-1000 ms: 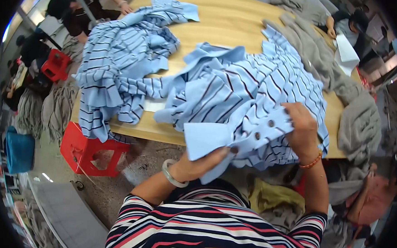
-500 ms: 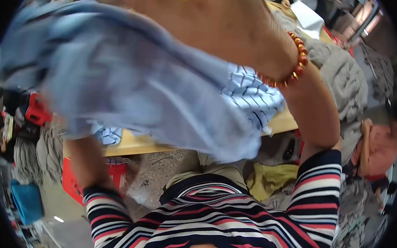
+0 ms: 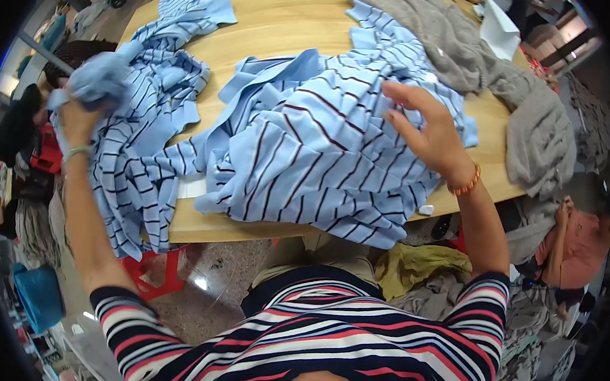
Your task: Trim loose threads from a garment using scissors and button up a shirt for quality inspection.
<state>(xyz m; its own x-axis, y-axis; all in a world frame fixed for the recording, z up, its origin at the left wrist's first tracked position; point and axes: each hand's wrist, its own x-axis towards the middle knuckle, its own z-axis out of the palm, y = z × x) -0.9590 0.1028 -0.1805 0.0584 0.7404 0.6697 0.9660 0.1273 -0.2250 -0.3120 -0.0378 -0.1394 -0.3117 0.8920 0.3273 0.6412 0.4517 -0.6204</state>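
My left hand (image 3: pixel 80 119), out at the left, is closed on a bunched light blue garment (image 3: pixel 101 80), smeared by motion. Beneath and beside it, a pile of blue garments with dark stripes (image 3: pixel 137 138) runs along the table's left side and hangs over the near edge. In the middle, a larger blue striped garment (image 3: pixel 308 142) lies crumpled on the wooden table (image 3: pixel 281 14). Over that garment's right part is my right hand (image 3: pixel 431 132), fingers apart and holding nothing. Whether its fingertips touch the cloth, I cannot tell.
Grey knit cloth (image 3: pixel 459 60) lies along the table's right side and droops over its edge. A white sheet (image 3: pixel 500 31) is at the far right, near another person's hand. Below the table are a red stool (image 3: pixel 156 276) and yellow cloth (image 3: pixel 419 267).
The blue cloth that was held up across the view has come down. My left hand has moved left with a bunched garment; my right hand has lowered and opened over the striped garment.
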